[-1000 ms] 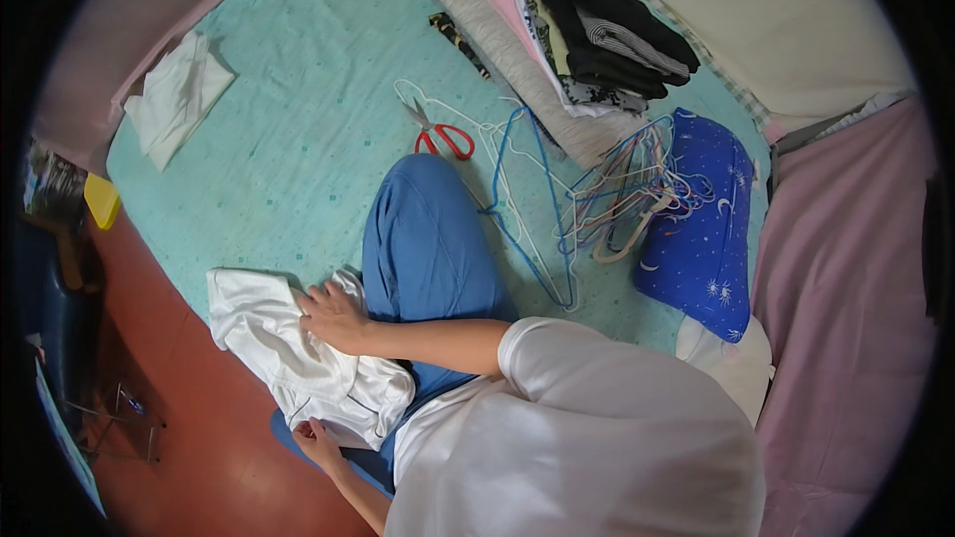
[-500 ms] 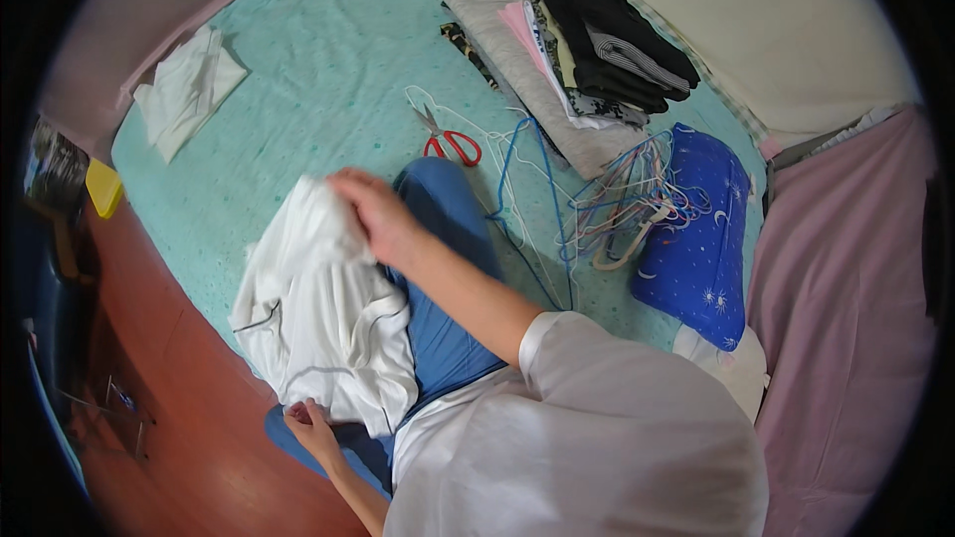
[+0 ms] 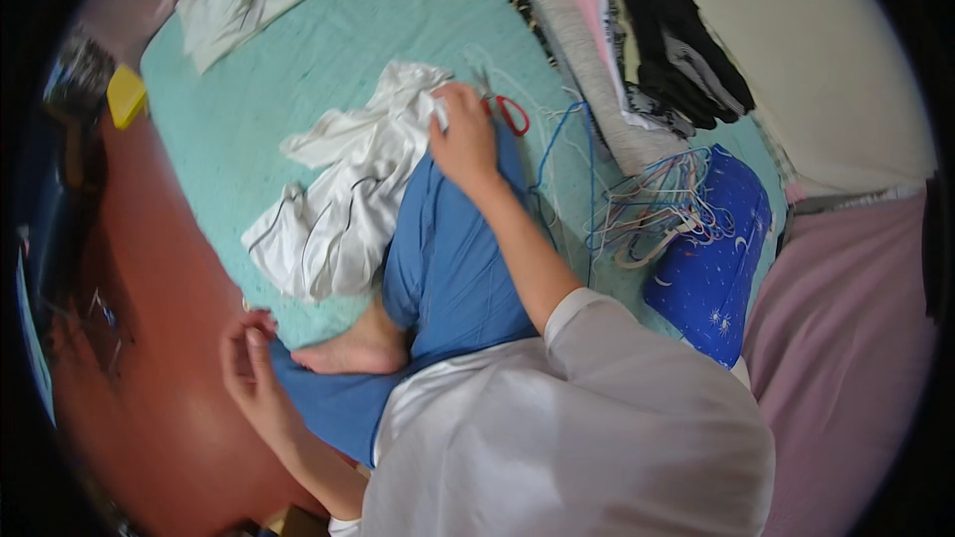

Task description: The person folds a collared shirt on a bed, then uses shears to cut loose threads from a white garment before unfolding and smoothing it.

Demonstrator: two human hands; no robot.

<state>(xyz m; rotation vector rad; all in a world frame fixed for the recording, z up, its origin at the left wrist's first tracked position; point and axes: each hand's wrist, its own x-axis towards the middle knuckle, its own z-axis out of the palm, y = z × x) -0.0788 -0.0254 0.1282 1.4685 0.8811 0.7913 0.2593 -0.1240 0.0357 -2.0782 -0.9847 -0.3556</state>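
Observation:
A white shirt with thin dark piping (image 3: 338, 214) lies loosely crumpled on the bed, left of my bent leg. My right hand (image 3: 464, 139) is closed on the far end of this shirt, beside my knee. At the bed's near left edge, my left hand (image 3: 252, 368) is raised apart from the cloth. Its fingers curl loosely, and I see nothing held between them. Red-handled scissors (image 3: 512, 115) lie just beyond my right hand, their blades partly blurred.
A folded white cloth (image 3: 237, 8) rests at the far left of the bed. To the right are a stack of folded clothes (image 3: 676, 50), a tangle of wire hangers (image 3: 662, 201) and a blue patterned pillow (image 3: 714, 259). Red-brown floor (image 3: 169, 268) runs along the left.
The shirt has gone from my lap to the bed, spreading farther away. My right hand has moved forward and right with it. My left hand has come off the cloth and moved left.

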